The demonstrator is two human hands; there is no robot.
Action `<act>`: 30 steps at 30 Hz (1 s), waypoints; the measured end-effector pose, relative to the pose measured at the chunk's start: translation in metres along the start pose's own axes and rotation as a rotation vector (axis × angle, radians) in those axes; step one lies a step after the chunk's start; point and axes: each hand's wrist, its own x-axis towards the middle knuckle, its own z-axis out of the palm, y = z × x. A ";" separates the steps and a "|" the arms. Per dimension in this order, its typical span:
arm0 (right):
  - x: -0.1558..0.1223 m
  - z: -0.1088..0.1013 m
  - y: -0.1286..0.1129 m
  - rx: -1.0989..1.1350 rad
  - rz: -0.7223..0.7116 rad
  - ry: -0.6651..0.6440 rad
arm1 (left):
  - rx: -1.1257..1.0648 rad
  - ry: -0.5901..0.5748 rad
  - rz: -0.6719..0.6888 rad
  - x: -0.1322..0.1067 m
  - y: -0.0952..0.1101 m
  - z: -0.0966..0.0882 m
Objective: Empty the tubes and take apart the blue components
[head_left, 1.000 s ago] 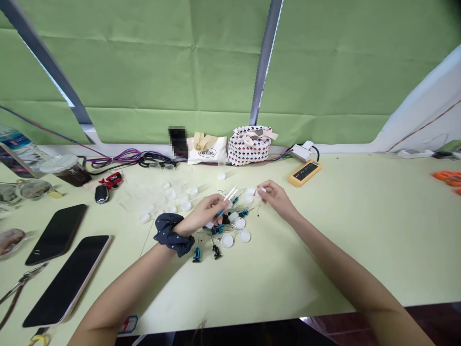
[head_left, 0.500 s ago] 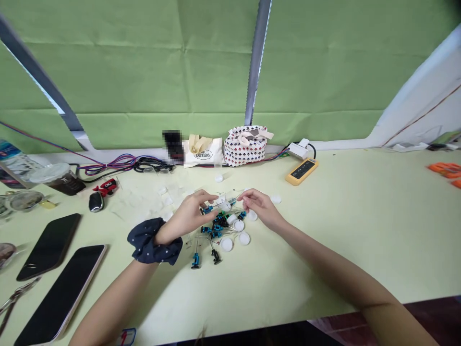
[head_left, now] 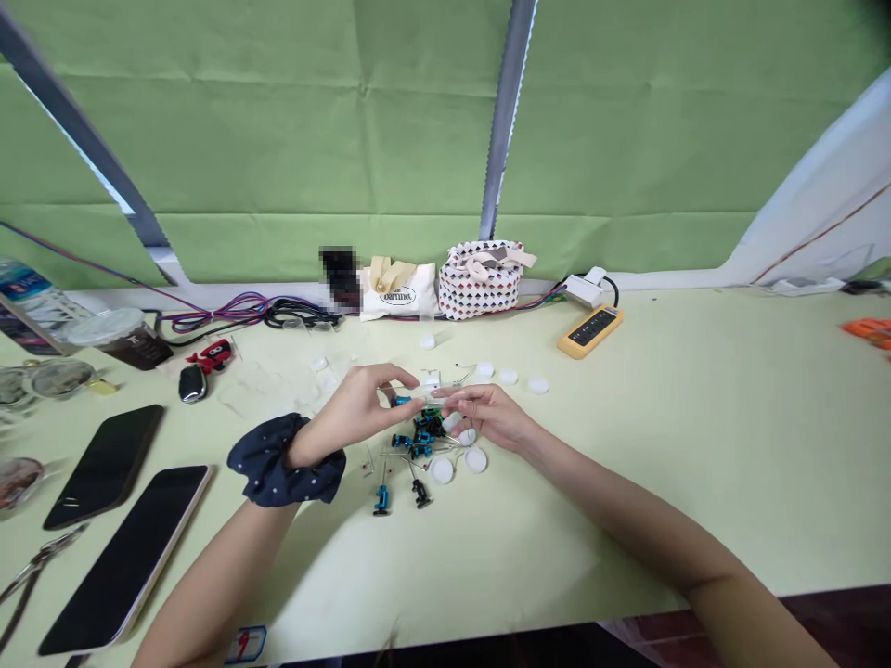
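Over the pile, my left hand (head_left: 366,408), wearing a dark dotted scrunchie (head_left: 289,461), has thumb and fingers curled at a small clear plastic piece (head_left: 435,397). From the other side the fingers of my right hand (head_left: 491,417) close on that same piece. Its exact kind is too small to make out. Beneath both hands lie several small blue and black parts with thin metal shafts (head_left: 421,443), one blue part (head_left: 381,501) and one black part (head_left: 420,494) nearer me. White round caps (head_left: 441,470) lie beside them, partly hidden by my right hand.
Left of my arm are two phones (head_left: 129,557), a car key (head_left: 193,382) and a lidded drink cup (head_left: 118,339). Along the back stand a white pouch (head_left: 398,295), a patterned bag (head_left: 480,283) and a yellow power strip (head_left: 590,332). More white caps (head_left: 538,385) lie right.
My right hand has moved left and a little down, its fingers now meeting the clear piece at my left fingertips. White caps behind it have come into view. The camera view shifted slightly.
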 end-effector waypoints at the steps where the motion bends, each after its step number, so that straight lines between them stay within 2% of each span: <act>1: 0.001 0.000 0.002 0.045 0.025 0.022 | -0.017 -0.014 -0.003 0.001 -0.002 0.001; 6: 0.002 0.001 0.006 0.212 0.091 0.058 | -0.073 -0.038 -0.005 0.005 -0.012 0.009; 12: 0.002 -0.003 0.006 0.221 0.082 0.023 | -0.060 -0.020 0.045 0.005 -0.017 0.010; 17: 0.002 -0.004 0.008 0.213 0.069 0.156 | -0.007 -0.034 0.052 0.005 -0.018 0.010; 24: 0.006 -0.010 0.012 0.120 0.078 0.440 | 0.236 -0.059 -0.017 0.002 -0.018 0.005; 30: 0.007 -0.020 0.011 -0.019 0.116 0.489 | 0.494 -0.138 -0.004 -0.008 -0.009 -0.001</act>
